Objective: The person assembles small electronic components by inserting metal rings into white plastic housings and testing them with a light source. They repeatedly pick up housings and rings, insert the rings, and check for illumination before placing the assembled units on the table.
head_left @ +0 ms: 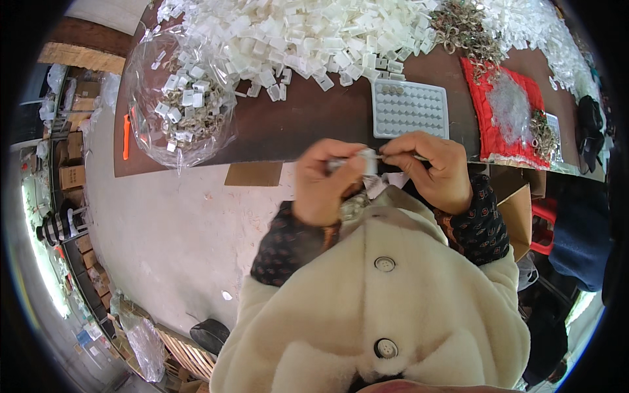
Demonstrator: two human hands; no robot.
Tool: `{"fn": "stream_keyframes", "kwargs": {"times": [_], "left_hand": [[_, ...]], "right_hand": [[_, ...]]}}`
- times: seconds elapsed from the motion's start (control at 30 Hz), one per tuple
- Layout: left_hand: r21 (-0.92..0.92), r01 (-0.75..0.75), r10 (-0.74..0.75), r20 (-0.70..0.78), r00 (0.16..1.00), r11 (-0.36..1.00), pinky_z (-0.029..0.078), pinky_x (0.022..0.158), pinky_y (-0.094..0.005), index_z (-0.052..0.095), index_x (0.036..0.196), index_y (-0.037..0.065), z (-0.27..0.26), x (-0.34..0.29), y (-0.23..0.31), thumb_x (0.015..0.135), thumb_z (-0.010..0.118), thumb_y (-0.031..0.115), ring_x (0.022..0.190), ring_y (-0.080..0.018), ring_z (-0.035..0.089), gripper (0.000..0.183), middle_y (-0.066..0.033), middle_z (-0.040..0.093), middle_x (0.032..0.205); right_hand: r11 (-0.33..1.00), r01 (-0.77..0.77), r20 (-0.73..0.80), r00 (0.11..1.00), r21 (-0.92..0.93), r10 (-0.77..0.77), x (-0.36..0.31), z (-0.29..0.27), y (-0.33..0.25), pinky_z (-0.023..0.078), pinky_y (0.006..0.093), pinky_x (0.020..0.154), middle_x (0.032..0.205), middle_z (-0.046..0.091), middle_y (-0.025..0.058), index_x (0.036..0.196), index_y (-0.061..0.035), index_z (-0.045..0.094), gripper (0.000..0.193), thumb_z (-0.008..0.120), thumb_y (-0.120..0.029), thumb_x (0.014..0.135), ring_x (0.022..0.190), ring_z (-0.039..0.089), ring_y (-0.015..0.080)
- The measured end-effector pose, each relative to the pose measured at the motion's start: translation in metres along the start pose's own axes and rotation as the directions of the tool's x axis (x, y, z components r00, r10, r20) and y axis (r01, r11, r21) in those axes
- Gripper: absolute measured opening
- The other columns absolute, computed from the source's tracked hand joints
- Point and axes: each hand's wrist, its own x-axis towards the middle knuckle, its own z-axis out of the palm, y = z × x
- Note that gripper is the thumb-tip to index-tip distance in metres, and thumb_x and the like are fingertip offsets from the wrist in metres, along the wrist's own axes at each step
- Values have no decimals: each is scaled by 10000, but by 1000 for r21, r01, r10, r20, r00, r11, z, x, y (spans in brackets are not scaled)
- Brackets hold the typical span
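My left hand [321, 180] and my right hand [436, 167] meet just in front of my chest, at the near edge of a brown table [308, 124]. Between the fingertips of both is a small white plastic piece [370, 159]. The right hand also pinches a thin metal tool or pin [419, 157] pointing at it. A little metal part shows under the left palm. A grey tray with rows of small round cells [409, 108] lies on the table right behind my hands.
A big heap of white plastic clips [308, 33] covers the far table. A clear bag of clips and metal rings [187, 108] sits left. A pile of metal rings [465, 29], a red cloth [501, 111] lie right. Cardboard box [517, 216] at right.
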Motion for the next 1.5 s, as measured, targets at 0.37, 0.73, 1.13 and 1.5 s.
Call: {"fn": "stream_keyframes", "kwargs": {"times": [0.37, 0.73, 1.13, 1.5], "left_hand": [[961, -275, 673, 216, 707, -19, 462, 964, -334, 656, 1171, 8, -109, 84, 149, 961, 616, 159, 1056, -219, 619, 262, -157, 662, 1169], [578, -208, 261, -10, 965, 789, 508, 634, -232, 689, 1016, -16, -30, 42, 40, 942, 653, 96, 748, -102, 641, 139, -81, 709, 887], [36, 351, -349, 239, 906, 936, 382, 459, -214, 574, 1141, 7, -13, 59, 4, 1008, 553, 263, 569, -136, 521, 289, -142, 677, 965], [-192, 433, -378, 266, 887, 881, 453, 569, -249, 571, 1097, 26, -10, 28, -31, 951, 634, 133, 709, -138, 569, 191, -167, 694, 1039]], "right_hand": [[866, -45, -146, 989, -497, -33, 87, -17, 55, 513, 435, 696, 879, 683, 127, 962, -67, 575, 203, 692, -199, 862, 826, 669, 334], [974, -203, -77, 978, -104, 196, 109, -14, 58, 539, 334, 657, 765, 685, 135, 900, -14, 605, 153, 685, -99, 802, 744, 697, 273], [858, 436, 209, 897, -270, -390, 62, -21, 21, 516, 344, 663, 880, 642, 90, 951, -51, 610, 111, 654, -26, 852, 790, 637, 298], [869, -196, -490, 870, -454, -60, 111, -122, 135, 534, 284, 698, 872, 712, 85, 1007, -49, 694, 146, 686, -89, 868, 741, 670, 163]]}}
